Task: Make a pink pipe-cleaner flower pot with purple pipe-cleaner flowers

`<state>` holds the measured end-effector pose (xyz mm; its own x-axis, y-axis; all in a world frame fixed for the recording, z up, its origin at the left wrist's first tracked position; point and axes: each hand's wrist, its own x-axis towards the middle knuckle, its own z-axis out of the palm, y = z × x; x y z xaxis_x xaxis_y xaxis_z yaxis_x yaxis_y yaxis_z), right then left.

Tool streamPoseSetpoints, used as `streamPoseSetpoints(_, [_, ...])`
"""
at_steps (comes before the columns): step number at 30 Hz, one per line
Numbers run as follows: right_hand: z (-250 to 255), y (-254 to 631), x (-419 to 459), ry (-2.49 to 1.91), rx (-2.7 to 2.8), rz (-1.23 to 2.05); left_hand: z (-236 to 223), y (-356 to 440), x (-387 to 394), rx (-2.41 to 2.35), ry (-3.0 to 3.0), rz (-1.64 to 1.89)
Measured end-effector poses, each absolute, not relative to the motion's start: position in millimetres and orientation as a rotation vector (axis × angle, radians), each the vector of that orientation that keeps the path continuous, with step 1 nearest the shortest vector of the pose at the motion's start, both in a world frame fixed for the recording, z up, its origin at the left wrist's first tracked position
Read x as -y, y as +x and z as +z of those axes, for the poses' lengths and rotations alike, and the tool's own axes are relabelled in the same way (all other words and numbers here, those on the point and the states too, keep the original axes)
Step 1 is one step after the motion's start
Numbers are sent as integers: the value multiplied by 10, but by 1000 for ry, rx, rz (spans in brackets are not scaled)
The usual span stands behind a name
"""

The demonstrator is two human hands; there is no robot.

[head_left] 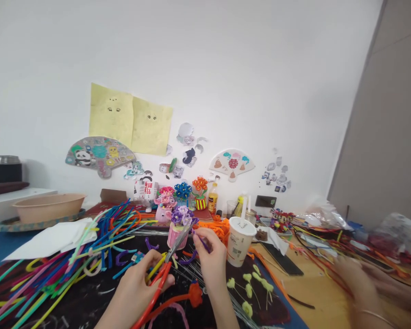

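Note:
My left hand [140,288] is closed around scissors [157,292] with an orange-red handle. Their silver blades point up and to the right, reaching close to my right fingers. A yellow piece shows between the left fingers; I cannot tell whether it belongs to the scissors. My right hand [210,260] pinches a short purple pipe cleaner [205,244] near the blade tips. Just behind the blades stands a pink striped pot [177,235] with purple pipe-cleaner flowers [182,214]. An orange pipe-cleaner flower [195,294] lies between my forearms.
Many coloured pipe cleaners [65,274] spread over the left side. A lidded paper cup [240,241] with a straw stands right of my right hand. Pale yellow buds [248,291] lie in front of it. Another person's hands [359,283], blurred, are at the far right.

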<state>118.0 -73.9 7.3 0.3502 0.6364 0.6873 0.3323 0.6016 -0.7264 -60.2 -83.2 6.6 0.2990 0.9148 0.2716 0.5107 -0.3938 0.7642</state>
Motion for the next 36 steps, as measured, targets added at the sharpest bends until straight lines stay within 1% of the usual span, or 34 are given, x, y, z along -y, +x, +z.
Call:
streamPoseSetpoints(5, [34, 1202, 704, -932, 1252, 286, 33, -626, 865, -1236, 1995, 978])
streamPoseSetpoints(11, [-36, 1222, 637, -907, 1295, 328, -5, -650, 891, -1310, 2011, 1012])
streamPoseSetpoints(14, [-52, 1229, 624, -912, 1290, 325, 0, -662, 905, -1363, 2045, 972])
streamPoseSetpoints(17, [-47, 1227, 635, -920, 1290, 307, 25, -680, 910, -1466, 2061, 945])
streamPoseSetpoints(22, [-26, 1210, 658, -931, 1311, 270, 92, -716, 904, -1690, 1867, 1076])
streamPoseSetpoints(26, [-6, 1118, 700, -917, 1438, 271, 126, -704, 892, -1634, 1684, 1253])
streamPoseSetpoints(30, [28, 943, 789, -908, 1589, 239, 138, -652, 899, -1426, 1612, 1441])
streamPoseSetpoints(36, [41, 794, 871, -857, 1741, 202, 139, -602, 907, -1402, 1562, 1467])
